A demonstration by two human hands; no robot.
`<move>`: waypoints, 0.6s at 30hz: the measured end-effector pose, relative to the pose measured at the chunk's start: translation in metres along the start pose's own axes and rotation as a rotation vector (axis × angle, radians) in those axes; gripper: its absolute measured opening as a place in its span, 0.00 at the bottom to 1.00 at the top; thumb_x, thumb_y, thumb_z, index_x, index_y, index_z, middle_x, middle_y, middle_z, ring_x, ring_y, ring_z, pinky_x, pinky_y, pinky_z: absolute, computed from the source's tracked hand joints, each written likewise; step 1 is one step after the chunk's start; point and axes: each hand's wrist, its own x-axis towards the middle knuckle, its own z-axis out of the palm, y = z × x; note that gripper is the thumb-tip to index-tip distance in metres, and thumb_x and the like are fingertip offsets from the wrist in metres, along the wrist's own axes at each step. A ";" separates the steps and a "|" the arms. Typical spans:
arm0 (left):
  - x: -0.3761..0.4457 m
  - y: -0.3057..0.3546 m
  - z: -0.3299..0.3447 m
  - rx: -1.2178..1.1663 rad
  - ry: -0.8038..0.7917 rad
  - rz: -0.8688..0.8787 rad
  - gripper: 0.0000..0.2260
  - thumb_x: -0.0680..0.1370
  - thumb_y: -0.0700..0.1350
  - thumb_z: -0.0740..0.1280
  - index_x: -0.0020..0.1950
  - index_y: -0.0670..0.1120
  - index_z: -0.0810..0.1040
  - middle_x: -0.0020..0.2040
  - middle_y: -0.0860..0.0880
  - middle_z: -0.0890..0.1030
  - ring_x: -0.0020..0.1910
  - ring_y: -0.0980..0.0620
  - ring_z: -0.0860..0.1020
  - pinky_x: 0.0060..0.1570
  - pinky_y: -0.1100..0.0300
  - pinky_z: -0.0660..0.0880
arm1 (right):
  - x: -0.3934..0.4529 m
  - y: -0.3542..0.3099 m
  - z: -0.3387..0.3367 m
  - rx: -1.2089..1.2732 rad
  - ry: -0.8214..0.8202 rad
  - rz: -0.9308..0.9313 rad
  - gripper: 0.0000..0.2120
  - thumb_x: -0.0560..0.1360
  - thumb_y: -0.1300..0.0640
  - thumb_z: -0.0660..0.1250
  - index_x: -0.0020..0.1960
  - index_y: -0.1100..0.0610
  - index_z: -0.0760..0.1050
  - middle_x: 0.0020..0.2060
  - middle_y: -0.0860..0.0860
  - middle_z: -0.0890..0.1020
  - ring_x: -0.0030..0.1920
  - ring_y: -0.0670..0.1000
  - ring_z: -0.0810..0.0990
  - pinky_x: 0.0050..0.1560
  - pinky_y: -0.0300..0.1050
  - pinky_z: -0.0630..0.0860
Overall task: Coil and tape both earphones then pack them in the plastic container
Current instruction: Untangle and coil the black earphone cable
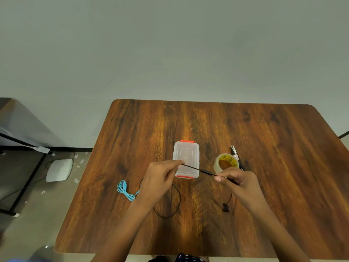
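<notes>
A black earphone cable (198,169) is stretched taut between my hands above the table. My left hand (160,178) pinches one end of the stretch, and my right hand (236,179) pinches the other. The rest of the black cable loops on the table below my left hand, and its earbuds (225,207) lie under my right wrist. A blue earphone (124,190) lies bunched on the table to the left. The clear plastic container (186,157) with red clips stands closed behind my hands.
A roll of clear tape (225,163) with a yellow core sits right of the container, with small scissors (235,154) just behind it. The wooden table (283,186) ends at a wall. A black-framed stand and a white box are on the floor at left.
</notes>
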 end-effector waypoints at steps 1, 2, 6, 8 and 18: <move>0.000 -0.001 0.001 0.000 -0.010 0.002 0.11 0.75 0.36 0.68 0.56 0.45 0.82 0.50 0.51 0.85 0.46 0.58 0.82 0.43 0.71 0.76 | 0.000 0.000 0.001 -0.015 0.004 -0.008 0.03 0.68 0.57 0.73 0.41 0.53 0.85 0.37 0.46 0.84 0.42 0.48 0.83 0.47 0.48 0.79; -0.001 -0.003 0.002 0.001 -0.023 -0.003 0.12 0.75 0.36 0.68 0.57 0.45 0.82 0.51 0.51 0.84 0.47 0.57 0.82 0.44 0.71 0.77 | 0.001 -0.001 0.002 -0.027 0.010 -0.017 0.02 0.69 0.59 0.73 0.41 0.53 0.84 0.37 0.46 0.84 0.42 0.48 0.82 0.47 0.49 0.79; 0.004 -0.009 0.009 0.128 -0.180 0.002 0.22 0.72 0.29 0.65 0.64 0.43 0.77 0.64 0.48 0.76 0.64 0.52 0.75 0.62 0.54 0.74 | 0.003 -0.004 0.004 -0.035 0.036 -0.055 0.04 0.69 0.61 0.74 0.40 0.53 0.84 0.37 0.48 0.84 0.42 0.50 0.82 0.46 0.50 0.78; 0.007 -0.003 0.014 0.132 -0.229 0.027 0.24 0.72 0.29 0.63 0.67 0.43 0.74 0.68 0.47 0.73 0.69 0.52 0.70 0.68 0.53 0.67 | 0.005 -0.009 0.007 -0.091 0.029 -0.096 0.05 0.69 0.60 0.74 0.40 0.50 0.84 0.37 0.44 0.83 0.42 0.48 0.81 0.44 0.44 0.77; 0.014 0.023 0.020 -0.135 -0.143 0.026 0.09 0.78 0.44 0.66 0.56 0.48 0.82 0.49 0.54 0.84 0.48 0.62 0.80 0.49 0.74 0.71 | 0.016 -0.022 0.025 -0.132 -0.036 -0.154 0.07 0.73 0.60 0.71 0.45 0.48 0.84 0.39 0.45 0.82 0.44 0.48 0.80 0.43 0.44 0.77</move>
